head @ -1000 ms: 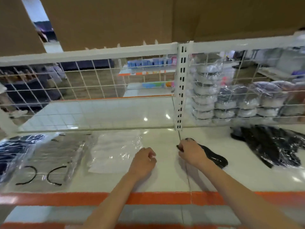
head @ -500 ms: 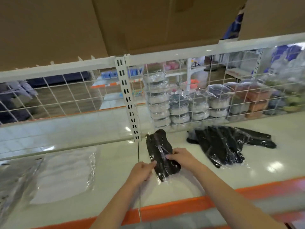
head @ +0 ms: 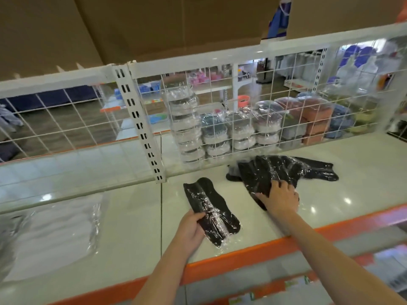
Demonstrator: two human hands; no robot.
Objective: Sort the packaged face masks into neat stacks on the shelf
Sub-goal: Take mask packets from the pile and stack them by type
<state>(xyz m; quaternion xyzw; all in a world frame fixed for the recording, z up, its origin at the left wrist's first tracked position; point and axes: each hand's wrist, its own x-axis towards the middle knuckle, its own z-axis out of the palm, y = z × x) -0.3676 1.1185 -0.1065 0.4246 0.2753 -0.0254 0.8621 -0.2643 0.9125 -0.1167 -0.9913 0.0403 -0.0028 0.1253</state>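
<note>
On the glossy white shop shelf (head: 132, 216), the left hand (head: 191, 227) pinches a light, floppy, slippery black mask packet (head: 211, 211) by its edge, while at two o'clock the right hand (head: 280, 198) spreads flat on the loose black mask pile (head: 275, 170).

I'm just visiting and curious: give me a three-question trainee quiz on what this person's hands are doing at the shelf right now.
1. True or false: the left hand holds a black mask pack.
2. Where does the right hand rest?
A. on the wire grid
B. on the black pile
C. on the white pack
3. Fill in: the white pack lies to the ____ of both hands.

Key: 1 true; 2 B; 3 left.
</note>
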